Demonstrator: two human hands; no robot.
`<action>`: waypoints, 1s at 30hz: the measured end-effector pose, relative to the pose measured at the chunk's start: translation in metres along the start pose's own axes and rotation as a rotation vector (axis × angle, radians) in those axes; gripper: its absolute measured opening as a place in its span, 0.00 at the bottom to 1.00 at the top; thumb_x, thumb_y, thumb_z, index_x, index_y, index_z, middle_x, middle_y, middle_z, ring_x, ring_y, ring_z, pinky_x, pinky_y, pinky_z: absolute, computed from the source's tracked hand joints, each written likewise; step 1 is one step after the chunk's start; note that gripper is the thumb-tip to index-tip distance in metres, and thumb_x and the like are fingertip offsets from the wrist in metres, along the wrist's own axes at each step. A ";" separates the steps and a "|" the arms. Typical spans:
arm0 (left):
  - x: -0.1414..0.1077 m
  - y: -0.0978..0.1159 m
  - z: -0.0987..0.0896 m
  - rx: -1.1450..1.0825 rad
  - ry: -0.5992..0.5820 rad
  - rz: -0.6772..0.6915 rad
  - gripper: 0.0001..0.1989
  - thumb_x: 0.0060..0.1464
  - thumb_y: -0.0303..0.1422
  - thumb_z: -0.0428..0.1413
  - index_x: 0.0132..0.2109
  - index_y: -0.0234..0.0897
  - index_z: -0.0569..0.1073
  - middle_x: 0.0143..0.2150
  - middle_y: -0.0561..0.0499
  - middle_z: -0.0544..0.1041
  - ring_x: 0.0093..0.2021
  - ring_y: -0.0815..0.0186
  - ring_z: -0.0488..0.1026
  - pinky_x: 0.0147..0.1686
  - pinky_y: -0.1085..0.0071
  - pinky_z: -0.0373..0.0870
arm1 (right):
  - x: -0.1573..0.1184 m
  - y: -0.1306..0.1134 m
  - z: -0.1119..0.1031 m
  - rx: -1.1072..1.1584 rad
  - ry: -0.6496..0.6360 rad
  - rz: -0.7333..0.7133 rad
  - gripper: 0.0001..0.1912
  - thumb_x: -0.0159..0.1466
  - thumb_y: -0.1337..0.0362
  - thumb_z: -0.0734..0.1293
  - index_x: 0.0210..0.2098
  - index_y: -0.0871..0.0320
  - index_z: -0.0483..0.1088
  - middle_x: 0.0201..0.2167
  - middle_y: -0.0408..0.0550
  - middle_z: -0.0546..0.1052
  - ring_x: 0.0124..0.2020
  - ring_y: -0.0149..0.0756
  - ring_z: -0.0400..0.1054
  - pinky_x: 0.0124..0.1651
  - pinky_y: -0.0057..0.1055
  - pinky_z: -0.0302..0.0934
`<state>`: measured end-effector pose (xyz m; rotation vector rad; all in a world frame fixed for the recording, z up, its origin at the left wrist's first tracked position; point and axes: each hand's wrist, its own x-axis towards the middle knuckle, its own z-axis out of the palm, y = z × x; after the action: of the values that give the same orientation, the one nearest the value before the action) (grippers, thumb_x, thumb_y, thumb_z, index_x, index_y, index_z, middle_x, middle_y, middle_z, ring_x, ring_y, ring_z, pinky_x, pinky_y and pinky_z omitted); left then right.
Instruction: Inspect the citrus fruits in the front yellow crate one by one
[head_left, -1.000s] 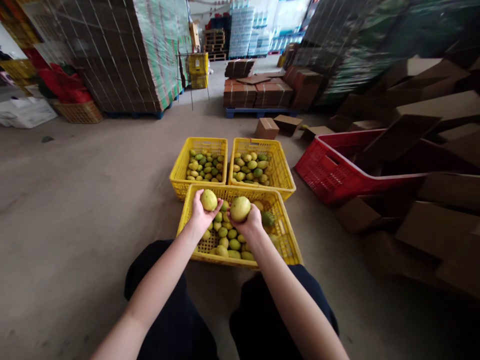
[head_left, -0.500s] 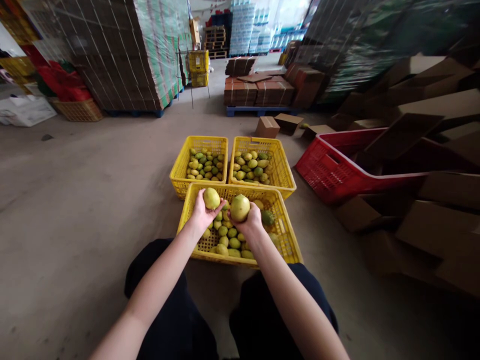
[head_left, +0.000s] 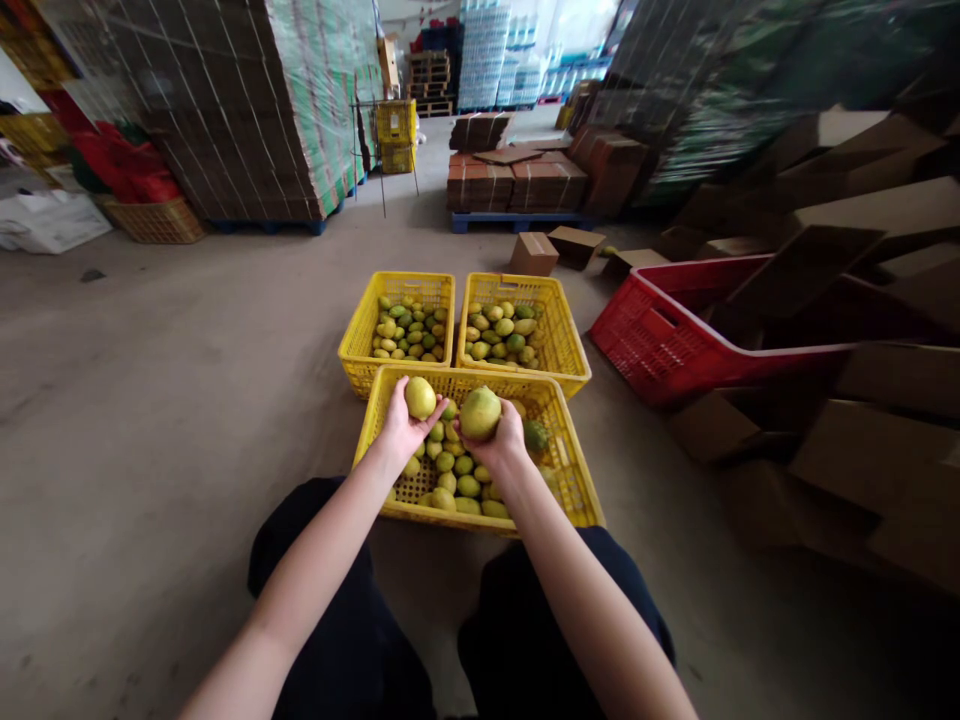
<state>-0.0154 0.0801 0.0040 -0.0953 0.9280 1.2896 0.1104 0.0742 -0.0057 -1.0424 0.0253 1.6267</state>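
Note:
Above the near yellow crate (head_left: 365,440), my left hand (head_left: 405,425) holds a smaller yellow lemon (head_left: 420,398), its fingers partly spread beneath the fruit. Beside it, my right hand (head_left: 501,440) grips a larger yellow-green lemon (head_left: 480,414) from the right and below. The two fruits are apart. Under my hands, several yellow and green lemons (head_left: 469,486) lie in the near crate; my hands and forearms hide some of them.
Beyond it stand a left yellow crate (head_left: 356,345) and a right yellow crate (head_left: 574,345), both holding lemons. A red crate (head_left: 645,345) with cardboard boxes (head_left: 862,450) around it is at right. Strapped cardboard stacks (head_left: 517,185) sit on a blue pallet (head_left: 491,222) farther back.
The lemon in my right hand has turned slightly, its tip now showing at the top. The lemon in my left hand has shifted a little left. Both stay held.

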 end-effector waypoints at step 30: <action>-0.001 0.002 0.004 -0.015 -0.046 -0.147 0.14 0.60 0.36 0.46 0.35 0.30 0.69 0.27 0.46 0.69 0.25 0.70 0.69 0.17 0.81 0.69 | -0.007 -0.003 0.006 0.008 -0.073 0.165 0.11 0.64 0.58 0.57 0.34 0.59 0.65 0.20 0.46 0.71 0.19 0.32 0.66 0.16 0.23 0.64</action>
<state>-0.0155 0.0817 0.0082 -0.1428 0.8560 1.1579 0.1084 0.0731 0.0039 -0.9955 0.0703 1.8120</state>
